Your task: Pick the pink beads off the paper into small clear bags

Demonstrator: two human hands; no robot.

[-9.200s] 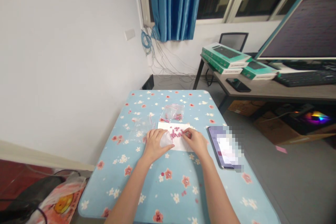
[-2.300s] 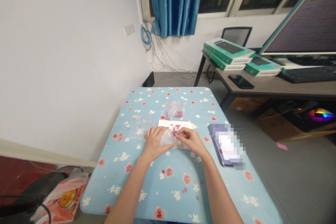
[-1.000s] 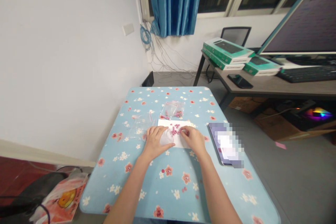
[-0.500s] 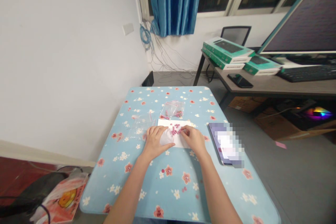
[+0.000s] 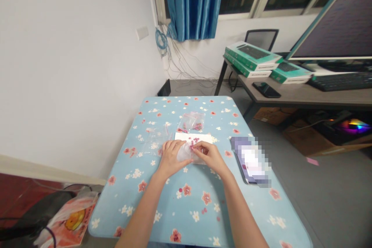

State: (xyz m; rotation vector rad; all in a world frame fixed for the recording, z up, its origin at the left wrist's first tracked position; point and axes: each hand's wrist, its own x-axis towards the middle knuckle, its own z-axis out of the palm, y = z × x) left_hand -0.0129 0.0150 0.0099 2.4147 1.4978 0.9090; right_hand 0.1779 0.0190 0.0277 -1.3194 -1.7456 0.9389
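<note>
On the blue flowered table [image 5: 180, 209] lies a white sheet of paper [image 5: 207, 138] with several small pink beads [image 5: 194, 140] on it. My left hand [image 5: 171, 157] holds a small clear plastic bag [image 5: 183, 152] against the paper's left part. My right hand [image 5: 208, 154] is pinched, its fingertips at the mouth of that bag; whether a bead is between them is too small to see. Both hands meet over the paper's near half and hide it.
A second clear bag with pink beads [image 5: 193, 121] lies just beyond the paper, and an empty clear bag [image 5: 155, 135] to its left. A phone [image 5: 250, 159] lies at the table's right. A desk [image 5: 305, 97] with green boxes, keyboard and monitor stands at the right.
My right hand has moved left from the bead pile to the mouth of the bag in my left hand. The left hand has stayed in place.
</note>
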